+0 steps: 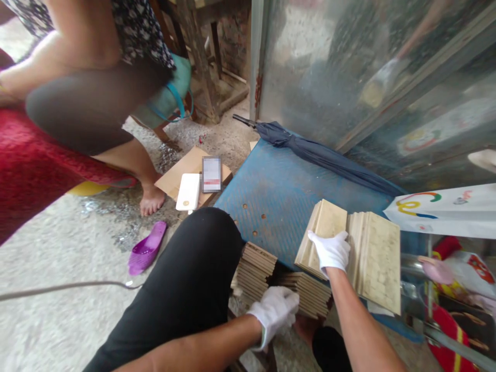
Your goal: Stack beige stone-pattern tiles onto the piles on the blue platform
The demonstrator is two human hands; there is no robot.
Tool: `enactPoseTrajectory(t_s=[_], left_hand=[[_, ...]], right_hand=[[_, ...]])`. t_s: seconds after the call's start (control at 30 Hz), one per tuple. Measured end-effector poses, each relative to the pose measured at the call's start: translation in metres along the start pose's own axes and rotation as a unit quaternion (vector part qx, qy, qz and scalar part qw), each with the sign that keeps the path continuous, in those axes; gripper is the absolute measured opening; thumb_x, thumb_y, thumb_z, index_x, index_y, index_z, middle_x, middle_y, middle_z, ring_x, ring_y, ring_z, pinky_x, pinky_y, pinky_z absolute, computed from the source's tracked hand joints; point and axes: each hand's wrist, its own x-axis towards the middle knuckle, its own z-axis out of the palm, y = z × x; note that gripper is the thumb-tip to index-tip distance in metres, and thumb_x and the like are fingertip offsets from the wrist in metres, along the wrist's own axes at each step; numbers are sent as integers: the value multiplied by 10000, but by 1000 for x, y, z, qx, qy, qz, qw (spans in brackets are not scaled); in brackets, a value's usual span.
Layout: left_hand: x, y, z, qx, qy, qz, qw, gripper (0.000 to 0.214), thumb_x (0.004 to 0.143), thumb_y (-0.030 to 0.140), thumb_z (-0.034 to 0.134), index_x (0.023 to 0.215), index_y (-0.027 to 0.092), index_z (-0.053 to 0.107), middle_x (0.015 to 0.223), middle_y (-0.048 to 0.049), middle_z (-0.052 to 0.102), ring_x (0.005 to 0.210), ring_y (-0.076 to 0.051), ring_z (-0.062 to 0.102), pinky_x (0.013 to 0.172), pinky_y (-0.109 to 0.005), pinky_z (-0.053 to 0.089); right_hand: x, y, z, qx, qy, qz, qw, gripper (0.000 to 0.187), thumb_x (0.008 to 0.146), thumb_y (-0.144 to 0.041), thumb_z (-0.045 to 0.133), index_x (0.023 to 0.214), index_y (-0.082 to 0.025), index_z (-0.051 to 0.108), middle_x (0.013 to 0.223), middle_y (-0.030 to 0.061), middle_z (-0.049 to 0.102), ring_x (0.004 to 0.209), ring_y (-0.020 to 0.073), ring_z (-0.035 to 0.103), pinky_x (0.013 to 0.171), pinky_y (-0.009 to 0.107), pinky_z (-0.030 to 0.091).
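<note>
Clock positions are taken from the centre of the head view. A white glove is worn on each hand. The right hand (332, 251) is noted at 4 o'clock, laid over the inner panel stack (318, 227) on the blue bench (267, 191); its thumb is spread from the fingers, and whether a panel is pinched cannot be told. The outer panel stack (382, 258) is placed just beyond it, towards 3 o'clock. The left hand (276, 311) is observed between 5 and 6 o'clock, its fingers bent and held together; contact with the lower right stack (308, 294), at 5 o'clock, cannot be confirmed. The lower left stack (253, 268) is found at 6 o'clock, beside the wearer's knee. A folded umbrella (310, 150) is laid along the bench's far edge at 2 o'clock. At 9 o'clock, a white device (188, 191) is rested on cardboard (174, 173). A purple slipper (147, 250) is recorded on the floor at 8 o'clock. Another person (89, 98) is seated at 10 o'clock.
</note>
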Motion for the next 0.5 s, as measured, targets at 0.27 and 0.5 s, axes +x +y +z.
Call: enactPoseTrajectory(t_s=[0.27,0.5], left_hand=[[4,-6,0,16,9,9,1000,278,789,361,662,663,189,483,513,67,433,389,-49,362,411,-207,228],[2,2,3,38,19,-12,999,173,824,286,601,717,185,511,534,63,453,391,-52,373,420,-205,250]], right_hand=[[3,-1,21,-1,23,-2,1000,1179,580,-778,692,1436,-59,317,1221,300,544,1086,435,597,852,485,493],[6,19,23,89,58,-78,991,879,736,-673,603,1308,-15,489,1184,290,597,1120,379,573,922,444,450]])
